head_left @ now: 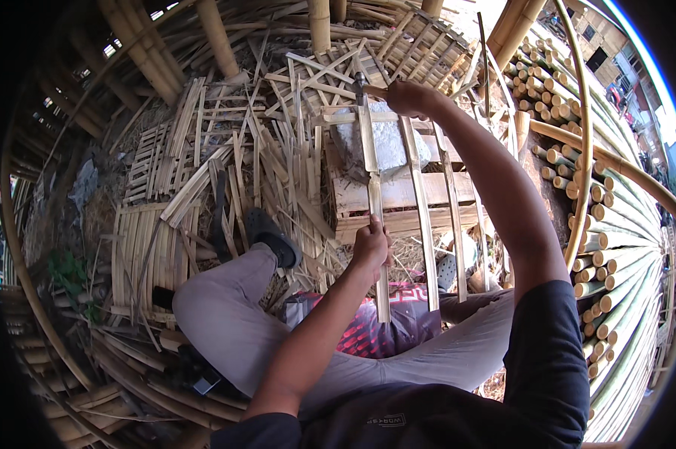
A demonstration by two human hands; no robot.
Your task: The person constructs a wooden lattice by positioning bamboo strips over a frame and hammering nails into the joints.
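My right hand (414,99) is closed round the handle of a hammer. The hammer's dark head (360,84) is at the far end of a long bamboo slat (374,191), by a crosswise strip (338,119); whether it touches them I cannot tell. My left hand (372,243) grips the same slat lower down, with its near end over my lap. Several more slats (422,213) run alongside to the right, joined to the crosswise strip. A grey stone block (398,156) lies beneath the far ends, resting on a wooden crate (353,196).
Loose bamboo strips (278,168) litter the ground at left, with a slatted panel (145,254) nearby. Cut bamboo poles (615,262) are stacked at right. Upright bamboo posts (217,37) stand at the back. My foot in a dark clog (274,238) rests left of the crate.
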